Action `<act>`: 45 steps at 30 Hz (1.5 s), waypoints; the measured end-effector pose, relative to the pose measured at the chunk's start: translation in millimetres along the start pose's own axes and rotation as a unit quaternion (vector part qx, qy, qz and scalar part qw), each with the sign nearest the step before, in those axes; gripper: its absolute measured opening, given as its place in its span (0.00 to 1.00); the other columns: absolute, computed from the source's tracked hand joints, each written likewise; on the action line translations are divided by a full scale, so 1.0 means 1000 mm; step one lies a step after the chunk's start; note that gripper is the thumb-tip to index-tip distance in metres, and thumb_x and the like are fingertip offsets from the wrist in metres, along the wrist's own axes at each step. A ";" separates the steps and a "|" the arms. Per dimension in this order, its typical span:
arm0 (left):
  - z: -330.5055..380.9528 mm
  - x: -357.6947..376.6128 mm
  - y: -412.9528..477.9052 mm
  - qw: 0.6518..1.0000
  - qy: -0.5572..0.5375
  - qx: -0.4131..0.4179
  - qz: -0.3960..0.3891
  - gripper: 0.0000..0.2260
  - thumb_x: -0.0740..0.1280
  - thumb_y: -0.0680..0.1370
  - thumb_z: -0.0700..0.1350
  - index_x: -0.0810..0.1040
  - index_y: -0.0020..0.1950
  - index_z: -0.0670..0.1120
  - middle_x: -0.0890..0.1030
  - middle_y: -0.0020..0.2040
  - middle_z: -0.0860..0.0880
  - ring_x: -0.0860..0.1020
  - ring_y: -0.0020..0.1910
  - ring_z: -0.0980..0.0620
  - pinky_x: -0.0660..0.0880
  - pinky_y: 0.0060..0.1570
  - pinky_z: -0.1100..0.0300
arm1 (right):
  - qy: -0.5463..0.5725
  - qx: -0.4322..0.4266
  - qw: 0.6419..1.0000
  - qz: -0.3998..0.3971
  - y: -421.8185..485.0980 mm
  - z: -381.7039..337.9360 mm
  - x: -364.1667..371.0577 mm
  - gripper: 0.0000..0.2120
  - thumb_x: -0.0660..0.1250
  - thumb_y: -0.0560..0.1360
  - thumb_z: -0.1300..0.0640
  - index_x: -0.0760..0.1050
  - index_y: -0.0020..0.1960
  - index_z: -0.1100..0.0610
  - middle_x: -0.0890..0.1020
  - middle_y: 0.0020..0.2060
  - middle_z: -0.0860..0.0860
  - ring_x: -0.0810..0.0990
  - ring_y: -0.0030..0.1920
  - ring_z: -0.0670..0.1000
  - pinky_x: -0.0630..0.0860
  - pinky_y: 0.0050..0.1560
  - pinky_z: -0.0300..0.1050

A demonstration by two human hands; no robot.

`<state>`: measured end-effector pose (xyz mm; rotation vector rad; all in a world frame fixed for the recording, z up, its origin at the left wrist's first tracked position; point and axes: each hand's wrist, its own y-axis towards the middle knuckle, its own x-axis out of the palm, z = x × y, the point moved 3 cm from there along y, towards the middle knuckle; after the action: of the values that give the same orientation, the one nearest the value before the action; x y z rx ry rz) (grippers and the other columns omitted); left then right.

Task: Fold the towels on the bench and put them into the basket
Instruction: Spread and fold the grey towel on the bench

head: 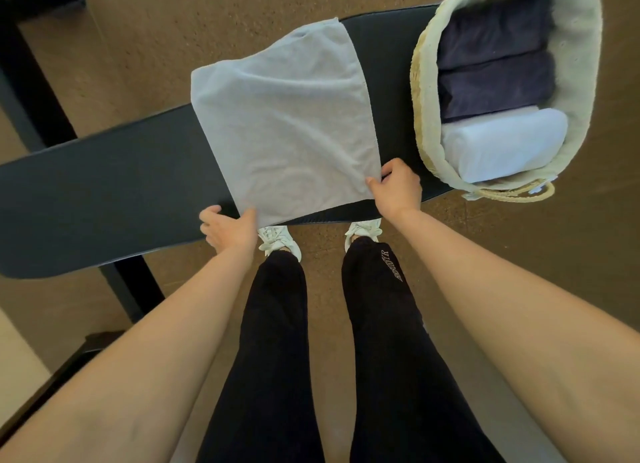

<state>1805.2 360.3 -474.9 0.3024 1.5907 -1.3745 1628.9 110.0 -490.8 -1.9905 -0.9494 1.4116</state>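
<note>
A light grey towel (287, 116) lies spread flat across the black padded bench (104, 192), its far end hanging over the back edge. My left hand (228, 228) pinches the towel's near left corner at the bench's front edge. My right hand (396, 189) pinches the near right corner. At the bench's right end stands a woven basket (420, 92) with a pale liner. Inside it lie two folded dark navy towels (495, 57) and one folded white towel (502, 144).
The bench stands on a brown carpet (156, 40). Its black metal frame (31, 92) runs along the left and under the seat. My legs in black trousers and white shoes (280, 241) are right against the front edge.
</note>
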 end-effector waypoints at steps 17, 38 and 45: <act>-0.049 -0.008 0.010 0.989 -0.118 -0.010 -0.087 0.08 0.72 0.79 0.46 0.79 0.56 0.45 0.84 0.47 0.49 0.81 0.38 0.54 0.82 0.50 0.53 | 0.071 0.034 0.997 0.028 -0.042 0.021 0.018 0.21 0.75 0.76 0.52 0.72 0.65 0.55 0.79 0.50 0.50 0.80 0.49 0.51 0.75 0.49 0.45; -0.059 -0.040 -0.006 0.979 -0.152 0.012 -0.137 0.13 0.69 0.81 0.41 0.74 0.64 0.50 0.81 0.51 0.50 0.80 0.40 0.51 0.77 0.41 0.59 | 0.210 0.167 0.963 0.022 -0.081 0.020 0.027 0.08 0.69 0.78 0.60 0.72 0.56 0.58 0.80 0.50 0.54 0.84 0.44 0.52 0.81 0.36 0.42; -0.011 -0.081 0.006 0.928 -0.258 0.007 -0.270 0.08 0.65 0.83 0.40 0.83 0.57 0.47 0.81 0.43 0.51 0.75 0.34 0.58 0.72 0.35 0.65 | 0.347 0.088 0.933 -0.032 -0.084 -0.010 -0.021 0.22 0.69 0.80 0.62 0.73 0.71 0.48 0.86 0.48 0.57 0.81 0.32 0.49 0.79 0.32 0.42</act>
<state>1843.8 402.9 -416.7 -0.4994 1.2526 -1.6986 1613.1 145.9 -413.0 -2.0628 -0.5328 0.6274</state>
